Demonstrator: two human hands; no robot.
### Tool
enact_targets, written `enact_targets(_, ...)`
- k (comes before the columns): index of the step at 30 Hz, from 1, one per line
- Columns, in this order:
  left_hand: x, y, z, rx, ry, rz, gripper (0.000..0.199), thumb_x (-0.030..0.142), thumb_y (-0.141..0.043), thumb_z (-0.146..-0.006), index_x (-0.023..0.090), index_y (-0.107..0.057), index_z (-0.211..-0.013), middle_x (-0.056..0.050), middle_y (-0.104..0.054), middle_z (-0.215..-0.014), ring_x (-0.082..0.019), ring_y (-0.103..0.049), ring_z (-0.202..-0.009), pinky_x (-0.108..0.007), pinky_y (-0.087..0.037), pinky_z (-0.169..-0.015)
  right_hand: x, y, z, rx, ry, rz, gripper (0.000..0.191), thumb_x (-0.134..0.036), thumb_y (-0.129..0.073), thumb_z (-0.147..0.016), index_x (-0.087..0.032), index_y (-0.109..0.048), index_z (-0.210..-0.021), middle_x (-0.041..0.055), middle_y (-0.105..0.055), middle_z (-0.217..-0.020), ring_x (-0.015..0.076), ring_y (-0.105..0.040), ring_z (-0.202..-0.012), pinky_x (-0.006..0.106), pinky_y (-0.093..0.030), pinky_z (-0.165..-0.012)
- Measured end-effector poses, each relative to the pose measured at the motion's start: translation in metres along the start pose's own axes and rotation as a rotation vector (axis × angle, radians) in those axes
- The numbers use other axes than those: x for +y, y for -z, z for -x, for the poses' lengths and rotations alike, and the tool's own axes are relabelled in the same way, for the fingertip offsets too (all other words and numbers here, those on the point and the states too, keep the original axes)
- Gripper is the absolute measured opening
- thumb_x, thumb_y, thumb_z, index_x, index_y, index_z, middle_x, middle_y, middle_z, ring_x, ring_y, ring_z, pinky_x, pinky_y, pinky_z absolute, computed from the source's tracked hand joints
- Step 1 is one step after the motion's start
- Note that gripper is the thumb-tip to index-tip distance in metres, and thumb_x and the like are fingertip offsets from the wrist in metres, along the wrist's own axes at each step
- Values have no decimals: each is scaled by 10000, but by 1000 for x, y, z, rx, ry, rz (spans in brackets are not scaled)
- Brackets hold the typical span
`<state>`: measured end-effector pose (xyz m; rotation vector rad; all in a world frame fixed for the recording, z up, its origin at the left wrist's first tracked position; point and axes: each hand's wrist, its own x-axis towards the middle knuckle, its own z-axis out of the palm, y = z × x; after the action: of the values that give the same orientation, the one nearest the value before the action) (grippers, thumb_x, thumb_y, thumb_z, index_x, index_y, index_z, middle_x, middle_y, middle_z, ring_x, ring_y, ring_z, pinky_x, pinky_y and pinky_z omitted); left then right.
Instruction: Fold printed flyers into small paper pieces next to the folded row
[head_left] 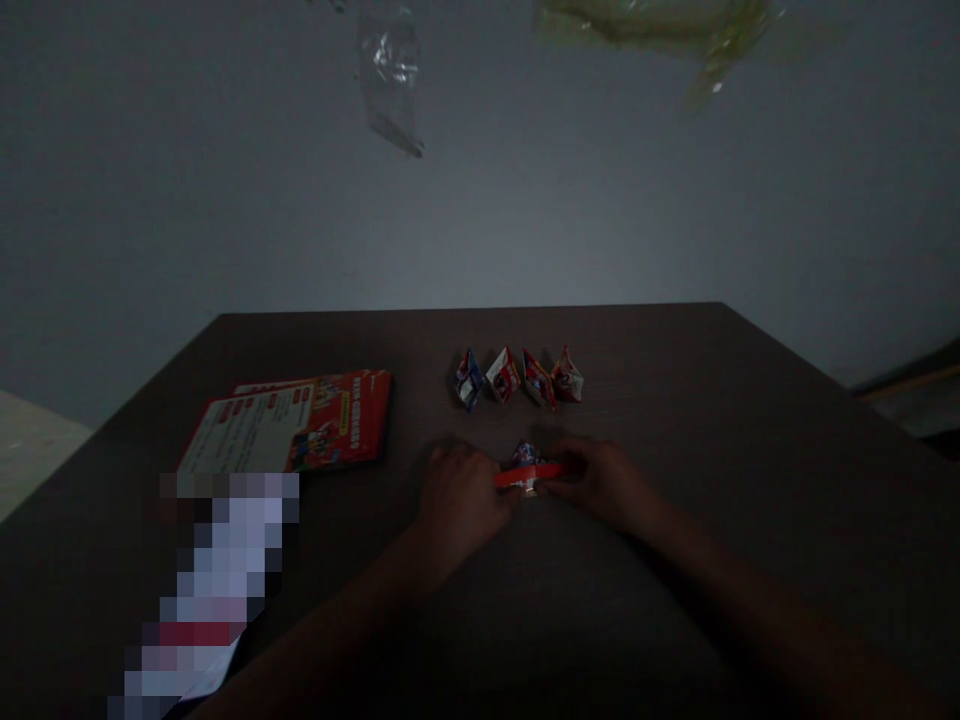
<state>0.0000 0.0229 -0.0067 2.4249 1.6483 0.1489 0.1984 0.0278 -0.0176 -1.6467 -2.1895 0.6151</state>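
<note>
Near the middle of the dark table, a small folded paper piece (529, 472) with a red band is held between both hands. My left hand (463, 498) grips its left end, fingers closed. My right hand (596, 478) pinches its right end between thumb and fingers. Just beyond the hands stand several small folded paper pieces in a row, among them a blue-and-white one (469, 381), a red-and-white one (503, 376) and a pale one (568, 377) at the right end.
A stack of red printed sheets (341, 420) lies on the table (660, 380) at the left. Nearer, a pixelated pale object (225, 580) lies beside my left forearm. Behind the table rises a grey wall with clear plastic (390, 75) and yellowish tape (660, 25).
</note>
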Motion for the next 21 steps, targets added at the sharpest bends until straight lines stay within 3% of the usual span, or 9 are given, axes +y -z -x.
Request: enact_targets(21, -11, 20, -3, -160, 20, -31, 299, 418, -511, -764, 184, -693, -734, -98, -694, -805, -264, -636, -781, -369, -428, -692, 10, 15, 1, -87, -147, -26, 386, -385, -716, -664, -217, -656, -1006, 44, -698, -880, 216, -637, -774, 275, -450, -618)
